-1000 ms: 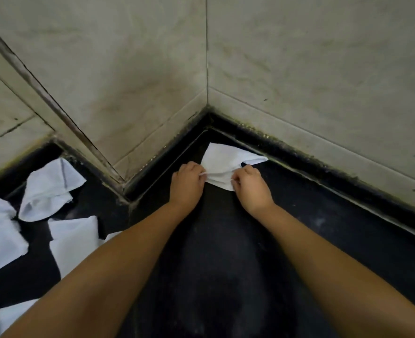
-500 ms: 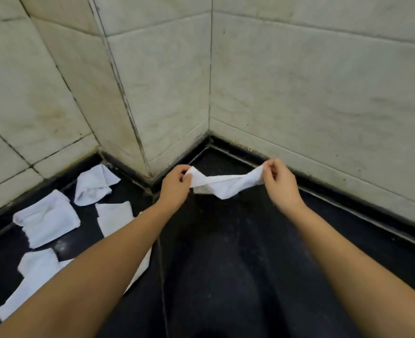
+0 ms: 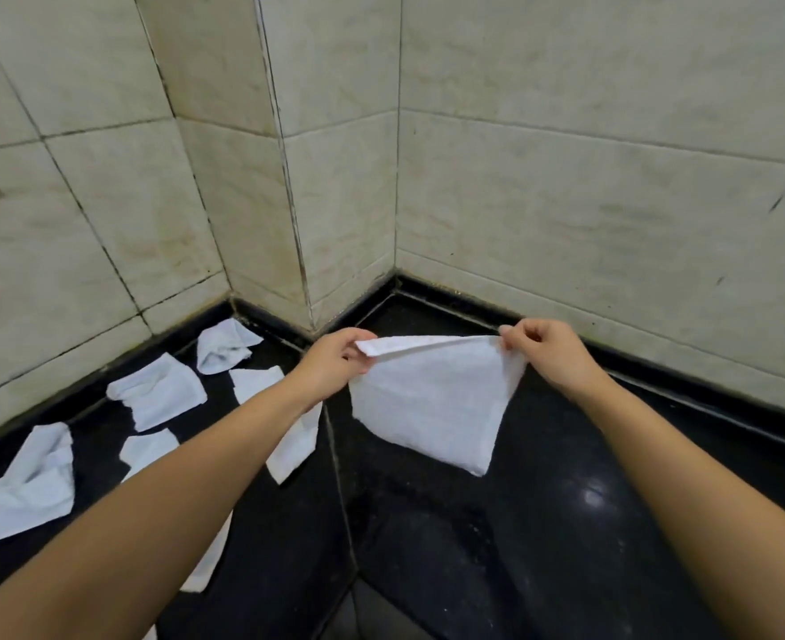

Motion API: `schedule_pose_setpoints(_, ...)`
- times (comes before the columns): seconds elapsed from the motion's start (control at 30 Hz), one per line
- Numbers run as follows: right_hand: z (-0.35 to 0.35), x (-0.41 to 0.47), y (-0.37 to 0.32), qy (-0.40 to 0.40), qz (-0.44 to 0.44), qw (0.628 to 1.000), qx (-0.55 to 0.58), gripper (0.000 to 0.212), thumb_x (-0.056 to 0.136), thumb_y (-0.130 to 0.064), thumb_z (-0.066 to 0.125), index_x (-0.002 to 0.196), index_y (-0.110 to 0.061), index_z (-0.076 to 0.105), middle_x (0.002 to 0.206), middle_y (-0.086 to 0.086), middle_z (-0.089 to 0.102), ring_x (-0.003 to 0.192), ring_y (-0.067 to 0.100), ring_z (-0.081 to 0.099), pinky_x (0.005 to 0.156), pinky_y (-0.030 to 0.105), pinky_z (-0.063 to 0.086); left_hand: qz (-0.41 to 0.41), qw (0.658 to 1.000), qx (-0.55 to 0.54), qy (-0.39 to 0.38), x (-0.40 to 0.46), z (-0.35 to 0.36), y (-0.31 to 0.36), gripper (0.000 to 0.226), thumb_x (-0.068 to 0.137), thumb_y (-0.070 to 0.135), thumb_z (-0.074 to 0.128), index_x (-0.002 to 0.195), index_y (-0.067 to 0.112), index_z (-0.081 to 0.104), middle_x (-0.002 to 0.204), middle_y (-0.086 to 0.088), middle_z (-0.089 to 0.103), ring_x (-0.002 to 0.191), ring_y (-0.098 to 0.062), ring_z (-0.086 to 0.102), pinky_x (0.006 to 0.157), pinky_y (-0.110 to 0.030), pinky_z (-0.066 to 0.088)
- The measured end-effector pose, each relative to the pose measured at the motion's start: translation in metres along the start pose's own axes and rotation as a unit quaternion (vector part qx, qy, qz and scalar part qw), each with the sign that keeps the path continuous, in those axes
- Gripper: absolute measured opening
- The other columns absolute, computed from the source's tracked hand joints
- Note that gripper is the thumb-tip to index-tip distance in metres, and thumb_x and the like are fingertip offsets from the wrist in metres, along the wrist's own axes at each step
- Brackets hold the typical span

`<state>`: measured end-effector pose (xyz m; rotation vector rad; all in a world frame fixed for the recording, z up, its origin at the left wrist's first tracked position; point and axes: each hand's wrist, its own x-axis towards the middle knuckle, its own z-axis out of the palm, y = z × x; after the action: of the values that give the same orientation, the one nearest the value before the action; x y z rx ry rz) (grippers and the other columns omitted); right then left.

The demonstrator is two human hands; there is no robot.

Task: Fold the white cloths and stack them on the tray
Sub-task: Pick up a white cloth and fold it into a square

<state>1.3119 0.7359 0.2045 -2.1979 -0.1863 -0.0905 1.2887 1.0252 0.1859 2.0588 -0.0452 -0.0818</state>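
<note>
Head view looks down into a tiled corner where a black table [image 3: 542, 524] meets cream wall tiles [image 3: 566, 200]. At about 12 o'clock from the picture's middle, both hands hold one white cloth [image 3: 432, 404] up off the black surface: the left hand [image 3: 335, 362] has its grip closed to a pinch on the cloth's left top corner, and the right hand [image 3: 549, 351] has its grip pinched, fingers curled, on the right top corner. The top edge runs taut between them, and the rest hangs down to a point at about 5 o'clock of the cloth. At 9 o'clock of the held cloth, on the left side of the black surface, loose white cloths lie scattered: a crumpled one [image 3: 222, 346] near the wall, a rumpled one [image 3: 157, 392] below it, another [image 3: 26, 487] at the far left, and a flat one [image 3: 296, 443] partly hidden under the left forearm
</note>
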Motion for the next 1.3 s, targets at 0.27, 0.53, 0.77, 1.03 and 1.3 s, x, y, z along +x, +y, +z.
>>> schedule_pose_setpoints(0.27,-0.016,0.003,-0.009,0.029,0.023,0.996,-0.084,0.016,0.091,-0.012,0.057,0.103,-0.011,0.068,0.090,-0.001,0.060,0.086,0.015,0.054,0.074,0.024,0.038,0.015,0.995,-0.074,0.066,0.008,0.010,0.014,0.023,0.093,0.021,0.056,0.072,0.013,0.060,0.064,-0.002,0.055,0.061,-0.014,0.051,0.064,-0.028,0.048)
schedule_pose_setpoints(0.53,-0.016,-0.061,0.022,0.001,0.054,0.997,0.060,0.016,0.089,-0.021,0.063,0.074,-0.022,0.061,0.069,-0.012,0.061,0.064,0.005,0.049,0.062,0.023,0.037,0.056,0.998,0.022,0.032,-0.033,0.028,-0.016,0.035,0.094,0.021,0.055,0.065,0.001,0.054,0.082,-0.004,0.052,0.086,-0.015,0.050,0.074,-0.023,0.035)
schedule_pose_setpoints(0.77,0.045,-0.160,0.109,-0.147,0.175,0.972,0.061,0.012,0.087,-0.011,0.066,0.076,-0.014,0.062,0.072,0.000,0.062,0.069,0.009,0.053,0.068,0.022,0.042,-0.084,0.991,-0.001,-0.101,-0.111,0.079,-0.120,0.014,0.087,0.014,0.066,0.097,0.008,0.073,0.096,0.003,0.071,0.086,-0.004,0.064,0.083,-0.017,0.048)
schedule_pose_setpoints(1.03,0.063,-0.134,0.132,-0.142,0.212,0.967,0.013,0.011,0.089,-0.017,0.062,0.079,-0.013,0.063,0.080,0.000,0.064,0.074,0.012,0.056,0.072,0.028,0.045,-0.111,0.988,0.067,-0.084,-0.096,0.091,-0.137,0.036,0.092,0.031,0.057,0.068,0.004,0.057,0.065,-0.007,0.052,0.062,-0.011,0.049,0.063,-0.027,0.037)
schedule_pose_setpoints(1.3,0.093,-0.049,0.139,-0.080,0.253,0.956,-0.123,0.012,0.092,-0.017,0.049,0.085,-0.017,0.059,0.098,0.005,0.060,0.081,0.017,0.054,0.064,0.027,0.042,-0.116,0.963,0.243,0.029,-0.014,0.112,-0.132,0.024,0.093,0.033,0.052,0.084,0.012,0.059,0.089,-0.003,0.054,0.092,-0.019,0.051,0.083,-0.035,0.042)
